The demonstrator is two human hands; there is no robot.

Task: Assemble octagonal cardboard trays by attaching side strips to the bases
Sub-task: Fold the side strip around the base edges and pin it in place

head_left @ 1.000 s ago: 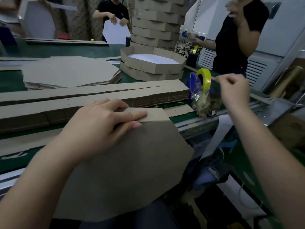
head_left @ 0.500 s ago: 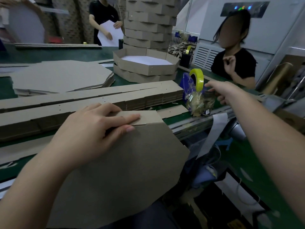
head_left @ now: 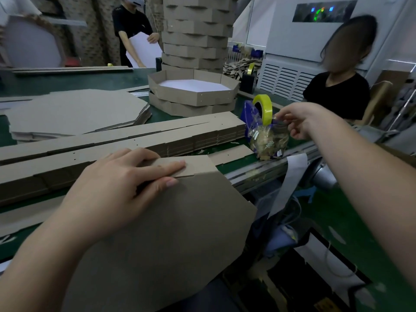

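Pressing flat fingers down, the left hand (head_left: 121, 188) is pinning the side strip (head_left: 198, 164) to the octagonal base (head_left: 180, 233) at 6 o'clock on the counter (head_left: 101, 82). The right hand (head_left: 299, 122) is curling by the tape dispenser (head_left: 247, 113) at 2 o'clock; I cannot tell what it is gripping.

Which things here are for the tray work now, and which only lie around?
For the job: left hand, side strip, octagonal base, right hand, yellow tape roll, strip stack.
Lying about: scrap cardboard pile, far tape dispenser, hanging white paper.
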